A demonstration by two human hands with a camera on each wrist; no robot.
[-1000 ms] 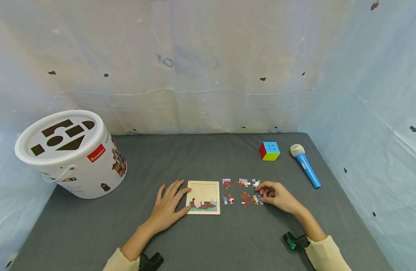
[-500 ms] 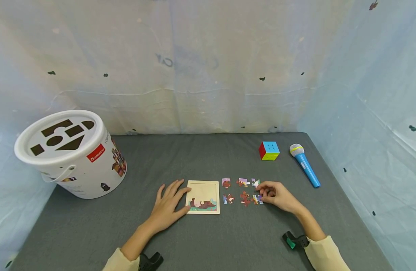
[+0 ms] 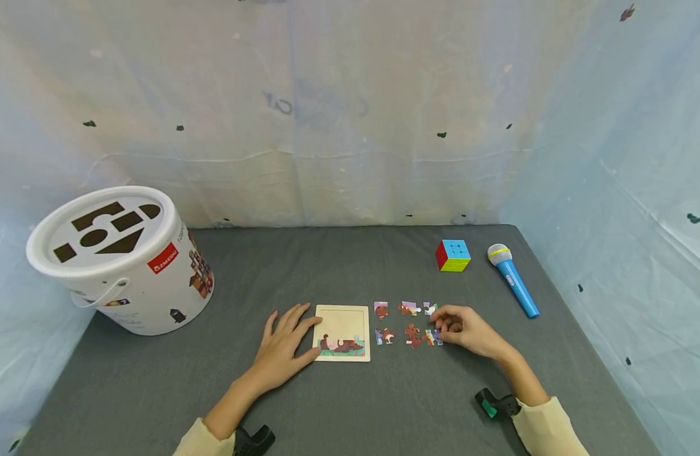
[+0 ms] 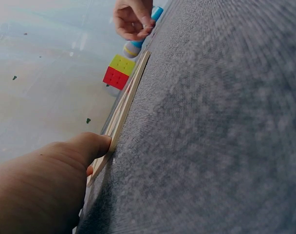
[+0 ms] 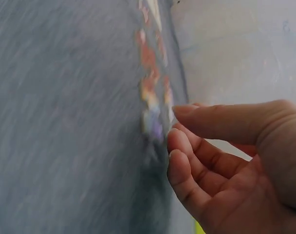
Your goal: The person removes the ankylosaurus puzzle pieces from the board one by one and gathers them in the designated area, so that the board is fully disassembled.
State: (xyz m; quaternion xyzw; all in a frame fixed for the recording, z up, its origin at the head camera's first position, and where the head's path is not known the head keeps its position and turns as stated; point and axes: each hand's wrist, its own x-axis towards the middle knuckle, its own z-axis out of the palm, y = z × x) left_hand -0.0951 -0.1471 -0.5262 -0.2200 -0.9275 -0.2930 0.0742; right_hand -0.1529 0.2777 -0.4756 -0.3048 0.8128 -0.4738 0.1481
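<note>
A: How do the hands lie?

B: The left hand is spread, thumb and fingertips at the left edge of the wooden puzzle tray, gripping nothing; the right hand curls loosely, thumb apart from the fingers, nothing visible between them; contact with the nearest of the jigsaw pieces cannot be told.

A: And handling one well?

B: A light pinch by the edges seems best, with the left hand bracing the tray.

A: The count?

B: Six loose pieces, right of the tray in two rows of three; those inside it are too small to count; beyond, one puzzle cube, one toy microphone; far left, one white bucket.
</note>
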